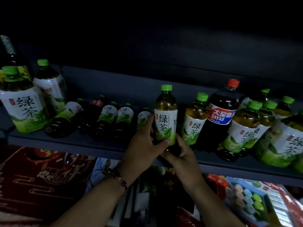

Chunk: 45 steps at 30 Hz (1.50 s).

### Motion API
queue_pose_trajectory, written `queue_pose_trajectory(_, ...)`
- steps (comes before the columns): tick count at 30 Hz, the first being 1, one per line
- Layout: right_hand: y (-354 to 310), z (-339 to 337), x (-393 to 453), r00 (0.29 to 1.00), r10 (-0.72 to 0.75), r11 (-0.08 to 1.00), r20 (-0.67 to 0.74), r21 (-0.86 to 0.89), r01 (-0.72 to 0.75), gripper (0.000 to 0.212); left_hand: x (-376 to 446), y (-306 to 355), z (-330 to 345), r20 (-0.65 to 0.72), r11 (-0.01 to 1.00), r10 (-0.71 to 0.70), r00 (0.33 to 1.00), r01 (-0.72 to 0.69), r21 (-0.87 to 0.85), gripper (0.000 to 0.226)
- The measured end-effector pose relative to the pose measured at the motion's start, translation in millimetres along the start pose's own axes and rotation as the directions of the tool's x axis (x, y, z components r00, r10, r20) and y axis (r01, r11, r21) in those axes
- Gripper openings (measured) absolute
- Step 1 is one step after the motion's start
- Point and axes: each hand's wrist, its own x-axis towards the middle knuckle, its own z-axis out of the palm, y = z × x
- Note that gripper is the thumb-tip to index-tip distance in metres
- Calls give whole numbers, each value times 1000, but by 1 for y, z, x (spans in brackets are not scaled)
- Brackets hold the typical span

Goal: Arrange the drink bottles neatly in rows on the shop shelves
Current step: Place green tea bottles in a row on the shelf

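Both hands are holding one small green tea bottle (166, 114) upright at the front of the dark shelf (91, 143): the left hand (144, 145) is wrapping its fingers (150, 122) round the label, and the right hand (182, 153) is cupping the base with curled fingers. To do this well, the person should be setting it flat beside the standing green tea bottle (194, 118) on the right, label facing out, then letting go gently. Several small bottles (106, 120) are lying on their sides to the left; knocking the Dayao cola bottle (219, 115) could be a risk.
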Motion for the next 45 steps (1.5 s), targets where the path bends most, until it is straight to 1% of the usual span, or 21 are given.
queue_pose_trajectory(2,8,4,6,993,-80,977,-87,-206,61,52,2,-1,3,-11,999,3,1000,-3,46,82)
queue_pose_trajectory(4,18,9,10,975,-111,952,-191,-301,50,62,2,-3,11,-9,993,1,1000,0,115,87)
queue_pose_trajectory(6,22,12,9,967,-116,945,-228,-324,37,71,2,-3,20,-13,966,18,1000,-14,260,85)
queue_pose_trajectory(8,22,10,6,974,-106,952,-198,-305,41,79,4,-5,25,-49,919,61,997,-37,392,83)
queue_pose_trajectory(10,20,7,3,987,-74,968,-141,-249,37,86,6,-5,27,-66,897,77,995,-40,439,82)
queue_pose_trajectory(12,18,4,1,993,-59,975,-101,-219,36,89,8,-7,29,-64,883,76,995,-37,468,82)
queue_pose_trajectory(16,17,0,3,993,-76,964,-92,-262,50,86,9,-7,31,-74,875,92,993,-45,482,82)
queue_pose_trajectory(20,13,-6,-3,993,-68,941,-93,-336,33,78,7,-7,24,-28,868,84,996,-60,494,77)
queue_pose_trajectory(21,11,-8,-6,993,-79,927,-93,-374,39,75,6,-8,20,-11,844,108,994,-86,529,72)
queue_pose_trajectory(23,7,-9,-13,987,-148,863,-67,-496,96,68,1,-8,6,2,778,215,977,-173,604,56)
queue_pose_trajectory(25,2,-7,-16,974,-226,762,17,-621,187,60,-3,-15,-13,-7,709,313,950,-229,667,51)
queue_pose_trajectory(26,-1,-2,-16,968,-238,715,74,-662,226,58,-5,-20,-24,8,672,331,944,-241,700,51)
queue_pose_trajectory(27,-3,4,-13,964,-231,679,132,-687,257,58,-6,-27,-35,30,634,329,944,-244,734,52)
queue_pose_trajectory(29,-9,22,-5,960,-152,636,236,-720,277,62,-8,-42,-54,54,556,288,956,-213,803,59)
queue_pose_trajectory(31,-15,42,8,963,-37,599,269,-765,236,69,-12,-55,-65,64,475,214,975,-161,865,68)
queue_pose_trajectory(34,-18,67,28,966,135,547,221,-829,113,73,-22,-64,-70,99,437,90,991,-129,890,77)
queue_pose_trajectory(36,-15,76,36,966,193,527,174,-848,48,70,-26,-67,-72,111,437,56,992,-124,891,81)
queue_pose_trajectory(37,-13,79,36,972,184,528,145,-849,27,66,-27,-67,-73,107,435,59,993,-122,892,84)
queue_pose_trajectory(41,-11,80,25,998,41,583,50,-812,16,47,-31,-65,-71,98,407,123,988,-140,903,85)
queue_pose_trajectory(43,-12,79,19,1000,-3,619,19,-785,17,42,-32,-63,-70,94,419,153,984,-151,895,81)
queue_pose_trajectory(45,-12,77,14,999,-9,658,-35,-752,-21,41,-33,-60,-69,86,443,176,981,-157,882,78)
